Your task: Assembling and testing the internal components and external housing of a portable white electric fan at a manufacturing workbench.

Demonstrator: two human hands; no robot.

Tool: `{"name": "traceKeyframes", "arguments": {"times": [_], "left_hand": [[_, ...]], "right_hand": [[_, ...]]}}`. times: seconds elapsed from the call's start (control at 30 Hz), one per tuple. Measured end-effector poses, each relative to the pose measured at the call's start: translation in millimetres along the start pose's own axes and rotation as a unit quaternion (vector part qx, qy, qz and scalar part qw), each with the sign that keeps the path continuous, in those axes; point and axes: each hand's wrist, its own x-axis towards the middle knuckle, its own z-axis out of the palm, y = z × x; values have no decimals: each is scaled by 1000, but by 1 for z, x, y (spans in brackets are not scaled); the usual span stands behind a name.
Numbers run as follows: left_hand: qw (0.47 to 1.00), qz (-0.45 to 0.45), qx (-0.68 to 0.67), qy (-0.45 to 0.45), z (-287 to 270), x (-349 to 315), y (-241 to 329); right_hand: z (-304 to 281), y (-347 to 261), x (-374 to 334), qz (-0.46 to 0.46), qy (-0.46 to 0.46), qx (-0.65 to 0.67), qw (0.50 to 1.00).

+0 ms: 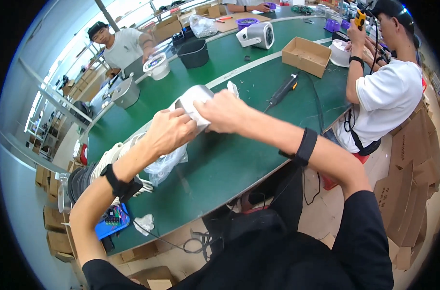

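Both my hands are on a silver-grey curved housing (196, 92) held above the green table. My left hand (174, 129) grips its near edge with curled fingers. My right hand (223, 112) is closed on its right side, the thumb pressed against the surface. The fingers hide much of the housing, so its full shape does not show. Just beyond my right hand is a small white part (232, 88). Under my left wrist lies a clear plastic bag (167, 165), beside coiled white cables (116, 153).
A black electric screwdriver (283, 91) with a cord and an open cardboard box (304, 58) are to the right. Grey bins (193, 54) and a white-and-silver device (258, 36) stand farther off. A blue tray (112, 223) sits near left. Co-workers (389, 82) work around the table.
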Motion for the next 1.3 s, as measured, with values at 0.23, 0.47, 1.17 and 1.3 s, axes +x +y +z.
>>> {"name": "traceKeyframes", "arguments": {"times": [0.23, 0.47, 1.17, 1.3], "left_hand": [[971, -69, -127, 189, 6, -27, -20], [655, -365, -510, 422, 16, -84, 10], [867, -282, -399, 101, -9, -26, 51], [834, -209, -493, 136, -6, -7, 5]], "right_hand": [[-5, -14, 15, -1, -14, 36, 999], [-6, -32, -31, 124, -21, 49, 991], [-45, -33, -68, 124, 139, 282, 941], [17, 47, -41, 54, 70, 414, 906]]}}
